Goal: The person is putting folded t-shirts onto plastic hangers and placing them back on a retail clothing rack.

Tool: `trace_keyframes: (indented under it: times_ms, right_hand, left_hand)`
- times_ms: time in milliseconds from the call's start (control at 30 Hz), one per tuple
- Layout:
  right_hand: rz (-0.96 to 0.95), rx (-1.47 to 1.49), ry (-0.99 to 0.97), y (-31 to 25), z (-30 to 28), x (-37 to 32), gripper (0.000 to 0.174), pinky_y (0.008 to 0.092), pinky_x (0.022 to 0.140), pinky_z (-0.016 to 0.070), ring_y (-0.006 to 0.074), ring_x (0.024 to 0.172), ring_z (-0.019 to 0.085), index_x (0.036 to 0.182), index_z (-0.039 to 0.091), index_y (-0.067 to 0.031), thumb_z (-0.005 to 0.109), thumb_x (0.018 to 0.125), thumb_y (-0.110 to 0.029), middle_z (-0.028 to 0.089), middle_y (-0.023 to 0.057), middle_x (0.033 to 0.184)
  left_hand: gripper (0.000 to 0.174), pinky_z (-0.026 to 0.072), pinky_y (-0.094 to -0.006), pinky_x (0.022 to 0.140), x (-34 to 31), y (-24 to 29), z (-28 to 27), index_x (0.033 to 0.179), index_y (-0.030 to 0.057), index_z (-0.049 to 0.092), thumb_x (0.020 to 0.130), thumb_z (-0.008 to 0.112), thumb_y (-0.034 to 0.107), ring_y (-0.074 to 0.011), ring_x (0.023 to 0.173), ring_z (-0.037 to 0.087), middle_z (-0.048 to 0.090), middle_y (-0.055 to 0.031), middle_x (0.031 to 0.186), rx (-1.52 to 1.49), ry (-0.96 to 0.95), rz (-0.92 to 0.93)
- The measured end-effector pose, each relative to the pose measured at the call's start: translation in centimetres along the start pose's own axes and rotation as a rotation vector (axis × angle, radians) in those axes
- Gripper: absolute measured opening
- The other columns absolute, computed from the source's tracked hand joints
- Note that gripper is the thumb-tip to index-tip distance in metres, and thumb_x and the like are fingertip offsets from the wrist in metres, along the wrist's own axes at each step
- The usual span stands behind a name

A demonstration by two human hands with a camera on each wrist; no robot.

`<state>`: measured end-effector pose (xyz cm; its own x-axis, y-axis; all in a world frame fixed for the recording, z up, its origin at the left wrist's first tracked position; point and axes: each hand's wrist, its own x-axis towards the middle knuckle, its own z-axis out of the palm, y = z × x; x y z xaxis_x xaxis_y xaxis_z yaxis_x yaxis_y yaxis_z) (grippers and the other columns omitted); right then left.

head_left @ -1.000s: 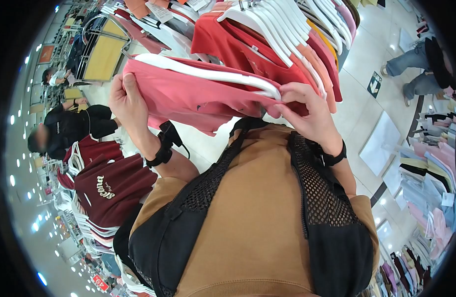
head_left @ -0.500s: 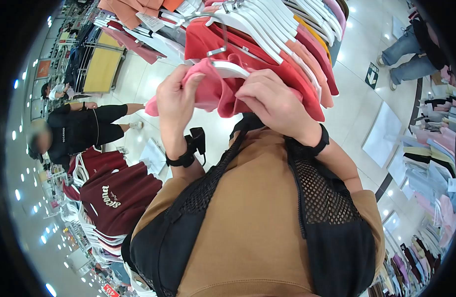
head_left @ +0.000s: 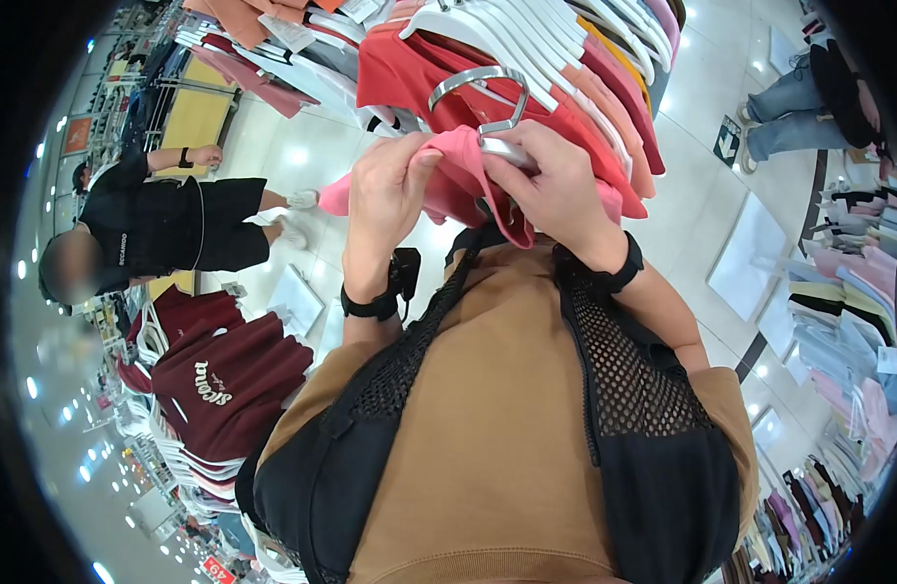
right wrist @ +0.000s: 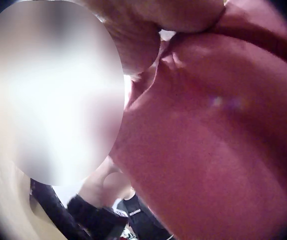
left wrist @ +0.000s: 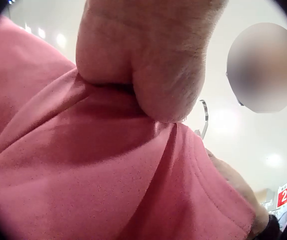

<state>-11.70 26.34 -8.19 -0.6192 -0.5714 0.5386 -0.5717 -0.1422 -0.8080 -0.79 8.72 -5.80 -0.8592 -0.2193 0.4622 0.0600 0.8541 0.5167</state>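
Note:
A pink garment (head_left: 458, 167) is bunched between both hands in the head view. My left hand (head_left: 385, 190) pinches its fabric between thumb and fingers. The right hand (head_left: 557, 185) grips the white hanger (head_left: 507, 152) close to the base of its metal hook (head_left: 512, 92), which points up toward the rack. Most of the hanger is hidden by cloth and fingers. In the left wrist view, fingers (left wrist: 146, 60) pinch the pink cloth (left wrist: 83, 165). Pink cloth (right wrist: 213, 125) also fills much of the right wrist view, beneath the fingers (right wrist: 158, 30).
Red garments (head_left: 400, 73) hang on white hangers (head_left: 507, 44) just beyond the hands. Maroon garments (head_left: 225, 380) hang at the lower left. A person in black (head_left: 161, 229) stands at the left, another in jeans (head_left: 789, 122) at the upper right. Clothes (head_left: 847, 336) line the right side.
The hands have come closer together and the garment has gone from spread out to bunched. The right hand has moved to the hanger near its hook. The person in black has shifted.

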Motion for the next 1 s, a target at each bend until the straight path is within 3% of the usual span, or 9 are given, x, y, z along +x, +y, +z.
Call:
trace_keyframes:
  times_ms: [133, 267, 367, 400, 467, 500, 733, 767, 1000]
  right_hand:
    - [0.067, -0.001, -0.018, -0.5, -1.6, 0.1, 0.025, 0.0279, 0.065, 0.0526, 0.0181, 0.07, 0.065, 0.105, 0.069, -0.0014, 0.076, 0.087, -0.017, 0.069, 0.0101, 0.09]
    - [0.156, -0.003, 0.046, -0.4, -3.3, 0.2, 0.025, 0.0253, 0.06, 0.0465, 0.0123, 0.067, 0.058, 0.104, 0.069, -0.0004, 0.077, 0.087, -0.017, 0.066, 0.0057, 0.082]
    - [0.038, -0.035, 0.103, -0.3, -3.4, 0.4, 0.026, 0.0246, 0.059, 0.0453, 0.0112, 0.068, 0.058, 0.106, 0.068, 0.0005, 0.076, 0.088, -0.016, 0.065, 0.006, 0.082]
    - [0.01, -0.038, 0.114, -0.2, -3.3, 0.4, 0.026, 0.0245, 0.06, 0.0452, 0.0111, 0.068, 0.058, 0.107, 0.067, 0.0008, 0.076, 0.088, -0.015, 0.065, 0.0063, 0.082]
    - [0.129, 0.026, 0.05, -0.2, -2.8, -0.1, 0.027, 0.0256, 0.061, 0.0462, 0.0116, 0.069, 0.059, 0.108, 0.067, 0.0009, 0.075, 0.089, -0.015, 0.066, 0.0065, 0.086]
    - [0.128, 0.027, 0.046, -0.3, -2.6, -0.2, 0.027, 0.0256, 0.061, 0.0462, 0.0116, 0.069, 0.059, 0.108, 0.067, 0.0009, 0.075, 0.089, -0.015, 0.066, 0.0065, 0.086]
    - [0.046, -0.159, -0.056, 0.1, -3.6, 0.4, 0.026, 0.0298, 0.066, 0.0493, 0.0205, 0.074, 0.061, 0.103, 0.067, -0.0004, 0.074, 0.09, -0.022, 0.063, 0.0094, 0.086]
    - [0.012, -0.277, -0.092, 0.3, -3.9, 0.5, 0.026, 0.0315, 0.067, 0.0496, 0.0227, 0.074, 0.062, 0.101, 0.067, -0.001, 0.072, 0.09, -0.024, 0.062, 0.0101, 0.085]
    - [0.134, -0.293, -0.233, 0.3, -5.0, -0.8, 0.025, 0.0392, 0.064, 0.0474, 0.0283, 0.073, 0.062, 0.093, 0.065, -0.0024, 0.068, 0.093, -0.028, 0.062, 0.013, 0.078]
  left_hand:
    - [0.025, 0.047, -0.0405, 0.067, -0.6, -1.6, -0.4, 0.089, 0.001, 0.068, 0.098, 0.059, 0.022, -0.0347, 0.065, 0.058, 0.062, -0.0153, 0.072, 0.057, 0.058, 0.01]
    - [0.022, 0.0469, -0.0407, 0.075, -1.0, -3.8, -1.5, 0.092, 0.0025, 0.069, 0.098, 0.059, 0.021, -0.0341, 0.079, 0.061, 0.067, -0.0138, 0.08, 0.268, 0.122, -0.095]
    - [0.016, 0.045, -0.0411, 0.077, 0.1, -3.6, -1.1, 0.094, 0.0065, 0.068, 0.086, 0.071, 0.02, -0.0316, 0.082, 0.06, 0.066, -0.0092, 0.087, 0.339, 0.176, 0.128]
    - [0.016, 0.045, -0.0411, 0.077, 0.1, -2.9, -0.7, 0.094, 0.0065, 0.068, 0.086, 0.071, 0.02, -0.0316, 0.082, 0.06, 0.066, -0.0092, 0.087, 0.339, 0.178, 0.123]
    - [0.023, 0.0445, -0.0405, 0.08, 0.1, -1.4, -0.1, 0.101, 0.0049, 0.067, 0.08, 0.074, 0.014, -0.0312, 0.085, 0.06, 0.066, -0.0103, 0.09, 0.264, -0.072, 0.087]
    - [0.023, 0.0436, -0.0397, 0.072, 0.1, -1.5, 0.5, 0.092, 0.005, 0.066, 0.075, 0.079, 0.014, -0.0303, 0.075, 0.058, 0.063, -0.0087, 0.08, 0.254, -0.04, 0.14]
    - [0.019, 0.0406, -0.0391, 0.062, 0.1, -1.7, 0.2, 0.083, 0.0042, 0.063, 0.077, 0.078, 0.015, -0.0289, 0.066, 0.055, 0.058, -0.0087, 0.07, 0.328, 0.027, 0.111]
    - [0.018, 0.0409, -0.0389, 0.062, 0.1, -1.7, -0.1, 0.084, 0.0043, 0.064, 0.078, 0.077, 0.015, -0.0288, 0.067, 0.055, 0.058, -0.0088, 0.071, 0.331, 0.07, 0.104]
    - [0.016, 0.0434, -0.0403, 0.075, 0.3, -2.2, -0.8, 0.092, 0.003, 0.064, 0.082, 0.072, 0.013, -0.0311, 0.078, 0.06, 0.067, -0.0099, 0.089, 0.36, 0.187, 0.16]
